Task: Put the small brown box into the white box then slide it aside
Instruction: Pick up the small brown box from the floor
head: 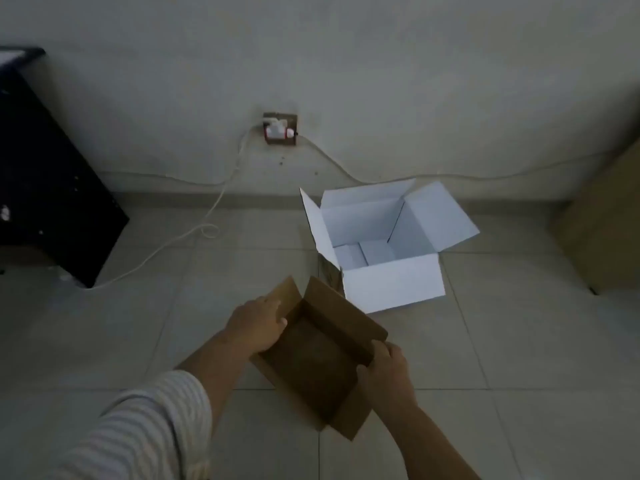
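The small brown box [317, 362] is open at the top, flaps spread, low in the middle of the view over the tiled floor. My left hand [258, 325] grips its left wall, fingers over the rim. My right hand [386, 372] holds its right side, thumb inside the edge. Just beyond, to the right, the white box [394, 289] stands on the floor with all flaps open and its inside bare.
A black cabinet [52, 188] stands at the left. A wall socket [280, 129] has a plug in it, and a white cable [194, 233] trails across the floor. A large brown carton [602, 223] sits at the right edge.
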`<state>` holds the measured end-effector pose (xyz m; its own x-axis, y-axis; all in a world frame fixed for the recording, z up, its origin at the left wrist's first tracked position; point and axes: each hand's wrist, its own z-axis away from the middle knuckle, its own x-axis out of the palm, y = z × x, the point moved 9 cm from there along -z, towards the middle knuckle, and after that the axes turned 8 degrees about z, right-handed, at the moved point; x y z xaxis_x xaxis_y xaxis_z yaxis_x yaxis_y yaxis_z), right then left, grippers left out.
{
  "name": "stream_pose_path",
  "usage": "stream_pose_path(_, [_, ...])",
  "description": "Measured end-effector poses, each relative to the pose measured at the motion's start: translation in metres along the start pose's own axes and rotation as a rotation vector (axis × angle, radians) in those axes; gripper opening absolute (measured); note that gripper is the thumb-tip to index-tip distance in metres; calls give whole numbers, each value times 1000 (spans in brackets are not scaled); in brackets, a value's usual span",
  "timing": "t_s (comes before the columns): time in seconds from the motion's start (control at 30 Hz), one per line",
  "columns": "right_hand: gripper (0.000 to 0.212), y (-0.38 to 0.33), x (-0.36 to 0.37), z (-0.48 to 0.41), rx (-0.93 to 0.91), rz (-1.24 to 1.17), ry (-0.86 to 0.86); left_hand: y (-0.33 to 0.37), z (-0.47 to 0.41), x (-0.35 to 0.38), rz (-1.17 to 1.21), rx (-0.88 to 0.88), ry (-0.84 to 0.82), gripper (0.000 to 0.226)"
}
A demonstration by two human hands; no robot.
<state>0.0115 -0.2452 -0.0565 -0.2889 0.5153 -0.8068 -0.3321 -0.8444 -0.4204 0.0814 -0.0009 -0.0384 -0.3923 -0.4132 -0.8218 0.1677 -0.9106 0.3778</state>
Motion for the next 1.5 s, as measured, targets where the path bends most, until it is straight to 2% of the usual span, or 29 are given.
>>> stream_pose_path(0.17, [54, 69, 83, -52, 113, -14, 10, -44, -66, 72, 2, -62, 40, 58])
stream_pose_path(0.3, [67, 126, 132, -86, 238, 59, 71, -75, -118, 117, -25, -87, 150, 60])
stream_pose_path(0.37, [70, 143, 151, -103, 300, 9, 81, -91, -143, 132, -30, -115, 197, 60])
stream_pose_path(0.6, [56, 152, 195, -155, 234, -124, 200, -147, -208, 162, 54, -204, 261, 71])
stream_pose_path(0.73, [61, 140, 197, -167, 177, -177, 253, -160, -219, 155, -91, -256, 350, 55])
stream_pose_path(0.87, [76, 133, 194, -162, 166, -293, 276, -160, -225, 159, -25, -200, 329, 31])
stream_pose_path(1.03, [90, 157, 203, -144, 368, -453, 231, -145, -217, 162, -19, -117, 300, 27])
stream_pose_path(1.13, [83, 159, 201, -134, 367, -397, 169, -134, -202, 168, -43, -103, 302, 27])
stream_pose_path(1.3, [47, 149, 169, -129, 290, -324, 202, -117, -163, 169, -45, -105, 311, 21])
stream_pose_path(1.5, [31, 124, 85, -101, 224, -233, 157, -81, -100, 124, -24, -152, 249, 17])
